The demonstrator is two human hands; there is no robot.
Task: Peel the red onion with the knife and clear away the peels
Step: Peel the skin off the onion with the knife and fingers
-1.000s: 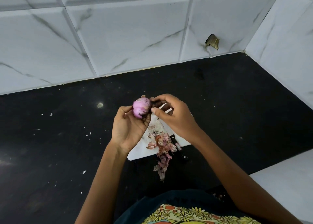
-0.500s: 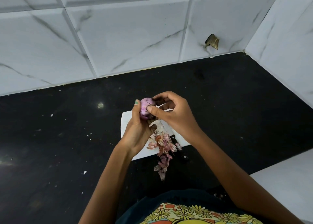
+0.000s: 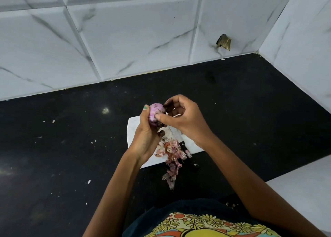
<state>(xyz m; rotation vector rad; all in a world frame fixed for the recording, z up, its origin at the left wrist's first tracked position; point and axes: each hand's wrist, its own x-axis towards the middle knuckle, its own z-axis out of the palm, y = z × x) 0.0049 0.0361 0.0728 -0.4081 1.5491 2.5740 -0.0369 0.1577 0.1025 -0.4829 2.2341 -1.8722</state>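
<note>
since a moment ago, both hands have lifted the onion slightly. black stone countertop [image 3: 71, 147] carries a white rectangular cutting board [image 3: 133, 127]; left hand [image 3: 145, 136] cradles the pale purple, mostly peeled red onion [image 3: 155, 111] above it so scraps fall there, right hand [image 3: 180, 118] pinching its skin. black-handled knife [image 3: 184, 147] lies beside pink papery peels [image 3: 172, 156].

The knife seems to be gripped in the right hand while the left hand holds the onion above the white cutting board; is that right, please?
Not quite. The head view shows the knife lying on the white cutting board beside the peels. The right hand picks at the onion with bare fingers, and the left hand holds it.
</note>
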